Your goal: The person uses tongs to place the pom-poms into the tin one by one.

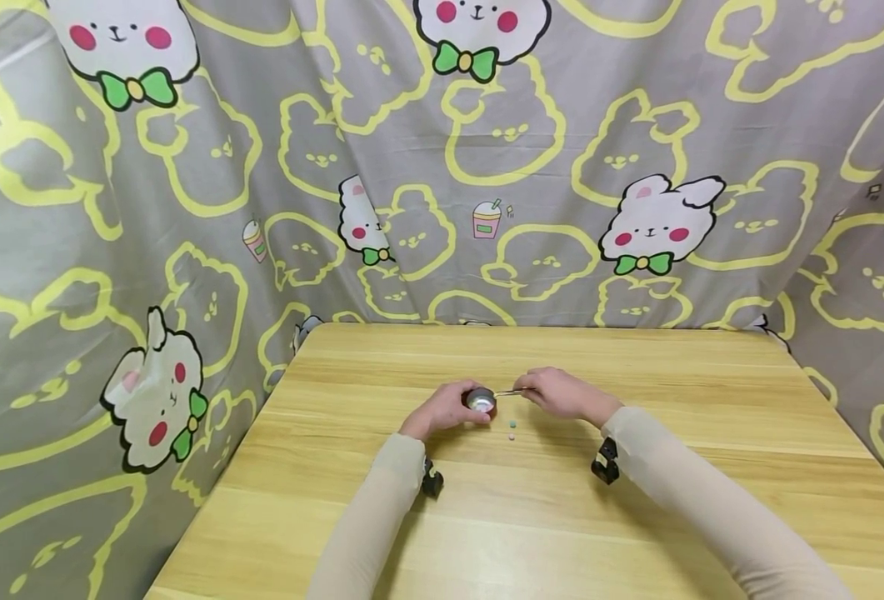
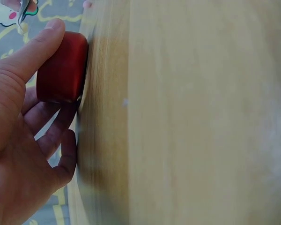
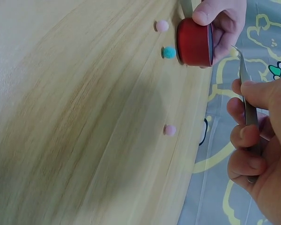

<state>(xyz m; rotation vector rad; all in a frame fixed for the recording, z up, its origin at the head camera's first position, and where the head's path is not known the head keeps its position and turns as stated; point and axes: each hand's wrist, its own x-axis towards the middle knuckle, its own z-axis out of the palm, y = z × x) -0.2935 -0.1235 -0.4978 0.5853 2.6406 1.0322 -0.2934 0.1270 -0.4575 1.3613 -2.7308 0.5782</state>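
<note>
A small round red tin (image 2: 63, 68) stands on the table, gripped between the thumb and fingers of the left hand (image 2: 25, 117); in the head view its silvery inside shows. The right hand (image 3: 267, 136) pinches metal tweezers (image 3: 249, 108), whose tips point toward the tin. At the tips is a small pale yellow ball (image 3: 234, 52), beside the tin's opening in the right wrist view. A teal pom-pom (image 3: 169, 52) and a pink one (image 3: 162, 26) lie on the table near the tin, and another pink one (image 3: 170, 130) lies farther off.
The wooden table (image 1: 442, 533) is bordered by a grey patterned curtain (image 1: 412, 150) at the back and both sides. Black wrist devices hang under the left cuff (image 1: 432, 479) and the right cuff (image 1: 605, 462).
</note>
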